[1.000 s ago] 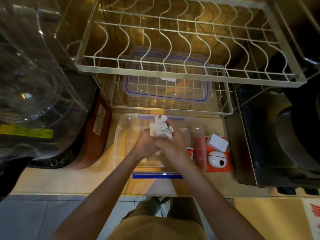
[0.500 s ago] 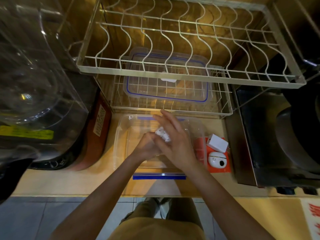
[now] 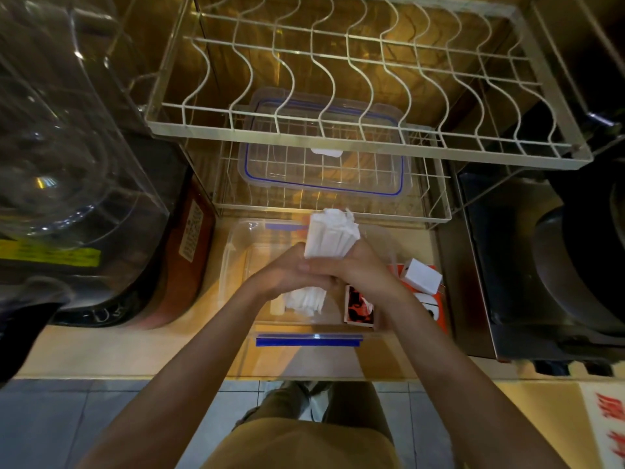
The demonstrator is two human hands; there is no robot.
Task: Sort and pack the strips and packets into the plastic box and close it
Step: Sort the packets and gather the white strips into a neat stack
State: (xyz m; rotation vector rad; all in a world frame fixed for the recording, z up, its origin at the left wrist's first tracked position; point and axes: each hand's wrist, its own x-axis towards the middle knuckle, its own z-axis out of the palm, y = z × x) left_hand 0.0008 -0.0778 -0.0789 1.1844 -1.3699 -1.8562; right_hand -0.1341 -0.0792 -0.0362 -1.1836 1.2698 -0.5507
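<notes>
A clear plastic box (image 3: 233,265) with blue clips stands open on the counter in front of me. Over it, my left hand (image 3: 287,274) and my right hand (image 3: 360,274) are clasped together around a bundle of white strips (image 3: 329,236), whose upper ends stick out above my fingers and lower ends (image 3: 306,299) below them. A red and black packet (image 3: 359,308) lies inside the box at its right side. The box's clear lid (image 3: 324,154) with a blue seal rests on the lower wire shelf behind.
A two-tier wire dish rack (image 3: 355,143) stands over the back of the counter. A white box (image 3: 422,275) on an orange pack (image 3: 436,299) sits right of the plastic box. Large clear jug (image 3: 61,147) at left, dark appliance (image 3: 558,248) at right.
The strip bundle has come back up into view above my hands after being pressed low between them. My right fingers, stretched out half a second ago, now curl round the bundle.
</notes>
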